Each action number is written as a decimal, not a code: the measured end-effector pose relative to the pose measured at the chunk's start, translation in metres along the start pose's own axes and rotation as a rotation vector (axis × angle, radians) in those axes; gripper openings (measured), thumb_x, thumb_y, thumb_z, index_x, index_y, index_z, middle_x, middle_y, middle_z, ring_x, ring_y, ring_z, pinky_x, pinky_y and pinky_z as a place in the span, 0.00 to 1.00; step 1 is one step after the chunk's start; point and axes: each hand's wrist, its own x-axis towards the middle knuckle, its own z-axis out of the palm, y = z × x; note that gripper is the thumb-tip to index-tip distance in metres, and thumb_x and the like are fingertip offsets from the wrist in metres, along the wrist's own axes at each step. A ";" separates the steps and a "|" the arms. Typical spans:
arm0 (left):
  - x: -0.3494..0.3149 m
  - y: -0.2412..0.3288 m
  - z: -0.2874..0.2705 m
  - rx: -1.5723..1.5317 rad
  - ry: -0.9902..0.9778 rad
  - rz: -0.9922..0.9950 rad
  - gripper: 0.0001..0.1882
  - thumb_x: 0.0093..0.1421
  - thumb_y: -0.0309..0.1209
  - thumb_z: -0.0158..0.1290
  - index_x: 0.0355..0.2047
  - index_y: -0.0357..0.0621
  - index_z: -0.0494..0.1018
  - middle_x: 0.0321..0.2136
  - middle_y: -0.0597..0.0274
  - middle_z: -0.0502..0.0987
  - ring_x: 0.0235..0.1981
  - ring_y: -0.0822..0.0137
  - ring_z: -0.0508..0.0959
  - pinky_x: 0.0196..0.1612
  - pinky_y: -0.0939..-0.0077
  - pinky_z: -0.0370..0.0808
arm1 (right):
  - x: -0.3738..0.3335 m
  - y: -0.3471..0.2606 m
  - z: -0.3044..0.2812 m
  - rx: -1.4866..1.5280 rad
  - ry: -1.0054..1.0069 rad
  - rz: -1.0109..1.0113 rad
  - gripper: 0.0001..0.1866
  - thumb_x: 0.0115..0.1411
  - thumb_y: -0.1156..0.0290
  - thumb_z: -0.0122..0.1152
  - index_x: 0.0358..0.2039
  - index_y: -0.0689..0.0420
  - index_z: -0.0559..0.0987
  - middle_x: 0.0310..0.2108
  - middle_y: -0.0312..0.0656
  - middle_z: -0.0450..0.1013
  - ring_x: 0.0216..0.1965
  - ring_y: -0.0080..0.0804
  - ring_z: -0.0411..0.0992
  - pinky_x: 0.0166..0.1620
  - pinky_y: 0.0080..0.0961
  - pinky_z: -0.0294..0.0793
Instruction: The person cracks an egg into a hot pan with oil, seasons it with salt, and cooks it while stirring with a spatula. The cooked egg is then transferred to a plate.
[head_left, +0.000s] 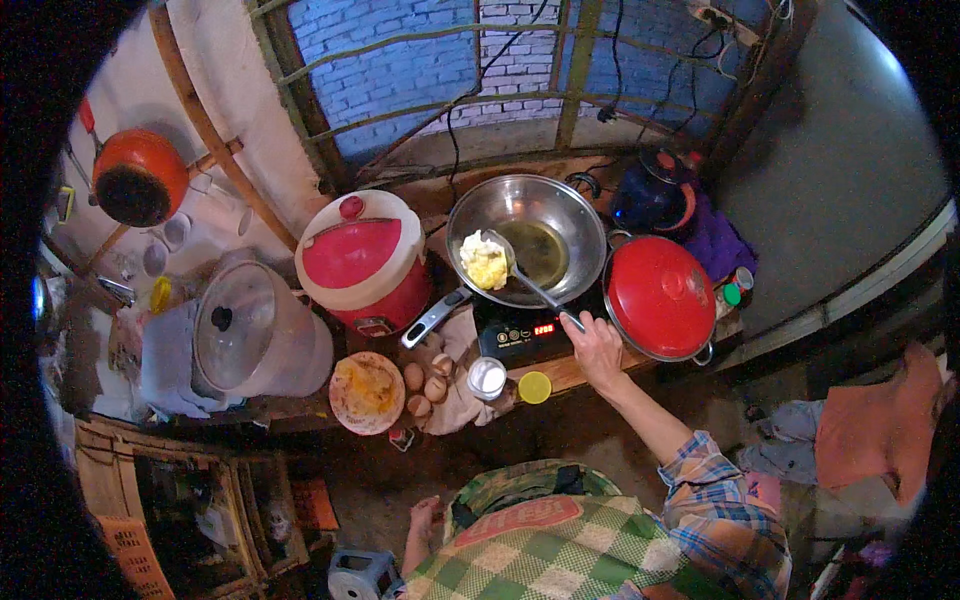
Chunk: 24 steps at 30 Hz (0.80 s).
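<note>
Head view: outstretched right hand (598, 352) grips a utensil (540, 293), left hand (426, 516) low, grasp unclear.

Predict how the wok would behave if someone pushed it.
The wok would probably slosh: liquid pools inside. Pushing its long, jutting handle might swivel it. Its shiny metal looks rigid, so it likely won't flex.
</note>
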 end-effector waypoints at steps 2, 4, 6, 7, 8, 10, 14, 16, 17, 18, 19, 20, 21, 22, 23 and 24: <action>0.009 -0.011 -0.004 -0.062 0.029 0.022 0.14 0.55 0.40 0.57 0.36 0.45 0.73 0.26 0.62 0.78 0.22 0.68 0.76 0.23 0.72 0.74 | 0.000 -0.003 0.000 0.027 0.014 0.016 0.19 0.51 0.73 0.51 0.46 0.48 0.75 0.29 0.36 0.65 0.27 0.31 0.66 0.27 0.28 0.66; 0.012 -0.015 -0.011 -0.036 -0.008 0.040 0.15 0.55 0.40 0.57 0.37 0.44 0.72 0.26 0.63 0.78 0.22 0.68 0.76 0.23 0.74 0.74 | 0.000 -0.003 0.000 0.037 0.030 0.015 0.19 0.51 0.73 0.51 0.45 0.48 0.75 0.29 0.36 0.64 0.27 0.31 0.66 0.26 0.28 0.65; 0.011 -0.011 -0.014 0.046 -0.043 0.106 0.16 0.55 0.41 0.57 0.37 0.44 0.72 0.27 0.63 0.78 0.22 0.69 0.76 0.23 0.75 0.74 | 0.000 -0.003 0.000 0.041 0.040 0.015 0.19 0.51 0.73 0.51 0.45 0.49 0.75 0.29 0.36 0.64 0.27 0.32 0.66 0.26 0.28 0.65; 0.007 -0.007 -0.013 0.118 -0.064 0.158 0.16 0.55 0.41 0.57 0.37 0.44 0.72 0.28 0.62 0.78 0.22 0.69 0.76 0.23 0.75 0.74 | -0.002 -0.002 -0.001 0.037 0.036 0.017 0.18 0.52 0.73 0.51 0.45 0.49 0.75 0.29 0.37 0.64 0.27 0.32 0.66 0.26 0.28 0.65; 0.002 -0.004 -0.013 0.129 -0.069 0.177 0.16 0.55 0.41 0.58 0.38 0.43 0.73 0.28 0.62 0.78 0.22 0.70 0.76 0.22 0.76 0.74 | -0.002 -0.002 -0.001 0.041 0.034 0.020 0.18 0.52 0.73 0.50 0.45 0.49 0.75 0.29 0.37 0.64 0.27 0.32 0.66 0.26 0.28 0.66; -0.005 -0.002 -0.013 0.086 -0.072 0.182 0.16 0.54 0.41 0.58 0.38 0.43 0.73 0.28 0.62 0.78 0.23 0.70 0.77 0.22 0.76 0.74 | -0.004 -0.002 -0.001 0.081 -0.017 0.059 0.18 0.52 0.73 0.52 0.45 0.49 0.75 0.30 0.37 0.65 0.29 0.33 0.68 0.28 0.29 0.67; -0.010 0.000 -0.016 -0.016 -0.104 0.200 0.16 0.54 0.41 0.58 0.37 0.43 0.74 0.28 0.62 0.78 0.23 0.69 0.77 0.22 0.76 0.74 | 0.001 -0.003 -0.007 0.458 -0.131 0.295 0.17 0.52 0.72 0.57 0.44 0.48 0.75 0.32 0.39 0.67 0.33 0.39 0.71 0.32 0.34 0.69; -0.004 -0.005 -0.019 0.026 -0.047 0.121 0.16 0.54 0.41 0.58 0.37 0.43 0.74 0.28 0.62 0.78 0.23 0.69 0.77 0.22 0.74 0.74 | 0.004 0.003 -0.002 0.586 -0.165 0.341 0.17 0.51 0.70 0.60 0.44 0.47 0.75 0.33 0.39 0.67 0.35 0.41 0.71 0.34 0.37 0.69; 0.000 -0.010 -0.023 0.062 0.001 0.059 0.17 0.53 0.41 0.58 0.36 0.43 0.74 0.28 0.62 0.78 0.23 0.68 0.77 0.22 0.74 0.75 | 0.006 0.005 0.000 0.654 -0.183 0.364 0.17 0.50 0.69 0.61 0.43 0.47 0.75 0.34 0.40 0.68 0.36 0.42 0.71 0.34 0.38 0.69; -0.003 -0.003 -0.017 0.099 0.042 0.054 0.17 0.53 0.41 0.58 0.36 0.43 0.74 0.27 0.62 0.78 0.23 0.68 0.77 0.22 0.74 0.74 | 0.007 0.008 0.003 0.670 -0.209 0.400 0.17 0.49 0.70 0.61 0.43 0.46 0.75 0.34 0.41 0.68 0.36 0.44 0.70 0.36 0.39 0.69; -0.018 0.013 -0.002 0.135 0.077 0.050 0.17 0.53 0.41 0.59 0.36 0.43 0.74 0.27 0.63 0.77 0.23 0.68 0.77 0.22 0.74 0.74 | 0.008 0.013 0.006 0.684 -0.216 0.414 0.17 0.49 0.70 0.61 0.42 0.46 0.76 0.33 0.41 0.68 0.37 0.44 0.70 0.37 0.39 0.69; -0.036 0.029 0.008 0.171 0.122 0.042 0.17 0.53 0.42 0.59 0.36 0.43 0.74 0.27 0.63 0.77 0.23 0.68 0.77 0.22 0.73 0.74 | 0.009 0.016 0.010 0.709 -0.227 0.426 0.16 0.49 0.69 0.62 0.41 0.47 0.76 0.32 0.41 0.68 0.37 0.44 0.70 0.37 0.38 0.69; -0.036 0.029 0.007 0.167 0.121 0.059 0.17 0.53 0.42 0.59 0.36 0.43 0.74 0.27 0.63 0.77 0.23 0.67 0.77 0.21 0.74 0.73 | 0.010 0.017 0.013 0.743 -0.240 0.436 0.16 0.48 0.69 0.62 0.41 0.47 0.77 0.32 0.41 0.68 0.37 0.44 0.70 0.37 0.38 0.69; -0.035 0.026 0.006 0.163 0.120 0.077 0.17 0.53 0.42 0.58 0.36 0.43 0.74 0.26 0.63 0.77 0.23 0.67 0.77 0.21 0.74 0.73 | 0.011 0.018 0.017 0.768 -0.245 0.449 0.16 0.49 0.69 0.62 0.41 0.48 0.77 0.32 0.41 0.69 0.37 0.41 0.71 0.38 0.36 0.69; -0.034 0.024 0.005 0.159 0.117 0.095 0.17 0.53 0.42 0.58 0.36 0.44 0.74 0.26 0.63 0.77 0.23 0.67 0.77 0.21 0.74 0.72 | 0.012 0.019 0.020 0.792 -0.251 0.462 0.16 0.49 0.69 0.63 0.41 0.49 0.77 0.32 0.40 0.69 0.36 0.39 0.71 0.38 0.33 0.69; -0.033 0.023 0.004 0.172 0.096 0.110 0.16 0.53 0.42 0.58 0.36 0.44 0.74 0.26 0.63 0.77 0.23 0.67 0.77 0.21 0.74 0.72 | 0.013 0.020 0.022 0.813 -0.255 0.477 0.16 0.50 0.69 0.63 0.41 0.50 0.77 0.32 0.39 0.69 0.36 0.37 0.71 0.39 0.31 0.68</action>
